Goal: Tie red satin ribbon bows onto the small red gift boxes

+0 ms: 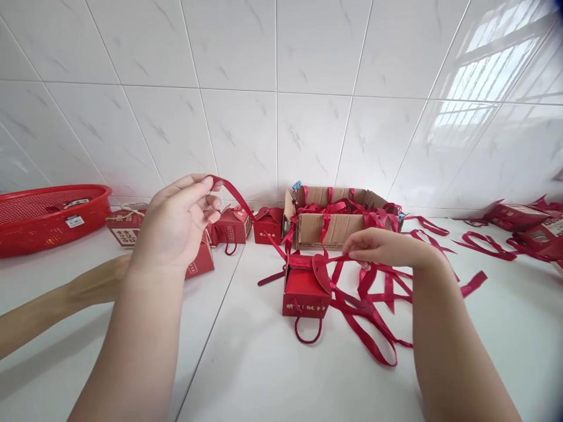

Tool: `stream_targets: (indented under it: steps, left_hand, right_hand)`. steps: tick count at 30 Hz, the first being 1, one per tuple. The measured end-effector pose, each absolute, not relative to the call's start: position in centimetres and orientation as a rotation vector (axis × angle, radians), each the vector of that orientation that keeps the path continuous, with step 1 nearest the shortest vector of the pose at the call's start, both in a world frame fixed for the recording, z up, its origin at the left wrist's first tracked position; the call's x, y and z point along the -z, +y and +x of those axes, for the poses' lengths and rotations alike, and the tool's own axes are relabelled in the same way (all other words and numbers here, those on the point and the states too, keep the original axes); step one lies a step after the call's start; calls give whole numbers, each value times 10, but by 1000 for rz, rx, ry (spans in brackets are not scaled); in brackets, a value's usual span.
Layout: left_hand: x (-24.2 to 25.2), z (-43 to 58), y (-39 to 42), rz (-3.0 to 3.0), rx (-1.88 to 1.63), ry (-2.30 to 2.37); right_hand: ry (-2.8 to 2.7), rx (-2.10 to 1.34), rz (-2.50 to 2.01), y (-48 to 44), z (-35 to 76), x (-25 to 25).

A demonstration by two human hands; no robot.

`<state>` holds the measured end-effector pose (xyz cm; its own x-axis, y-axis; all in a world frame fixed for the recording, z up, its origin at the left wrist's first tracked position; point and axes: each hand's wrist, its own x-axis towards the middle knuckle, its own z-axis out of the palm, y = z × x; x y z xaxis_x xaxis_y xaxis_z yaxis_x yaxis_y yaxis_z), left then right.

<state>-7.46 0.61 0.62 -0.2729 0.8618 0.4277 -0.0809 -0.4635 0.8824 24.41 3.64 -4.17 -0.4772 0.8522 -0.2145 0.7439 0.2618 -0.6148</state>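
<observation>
A glossy white tiled wall (237, 47), faintly grey-veined, rises beyond the hands (171, 223); above and right of them it carries a bright window reflection (488, 70) (apparently barred). A seamed white worktop (246, 375) spreads below them.

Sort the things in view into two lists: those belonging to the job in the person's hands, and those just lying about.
Belong to the job:
red ribbon, pinched by the left hand; the right hand grips ribbon too
centre red box, which the ribbon meets

Seemingly just lying about:
red basket, far left
cardboard carton, perhaps supply
loose ribbons, perhaps spare
</observation>
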Motion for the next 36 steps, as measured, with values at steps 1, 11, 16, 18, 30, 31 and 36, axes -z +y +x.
stream_targets:
  steps: [1,11,16,18,30,31,36]
  left_hand:
    - [-7,-75,5,1288,-1813,997]
    - [-10,-76,-3,1199,-1909,851]
    - [-13,-76,-7,1320,-1904,865]
    - [-14,-74,-8,1397,-1921,838]
    - [-21,-32,-16,1431,-1904,833]
    - [-19,-30,-17,1412,-1904,842]
    - [-13,-23,-16,1363,-1947,866]
  right_hand:
    - [-2335,-996,-1489,33,248,39]
    - [-1795,-1139,-992,16,257,28]
    - [-1553,-1370,-594,21,239,36]
    - [-1535,-1443,-490,21,222,36]
    - [-1266,-868,-662,6,140,11]
    - [-1256,-862,-643,6,137,10]
    - [-1224,-876,-532,9,127,13]
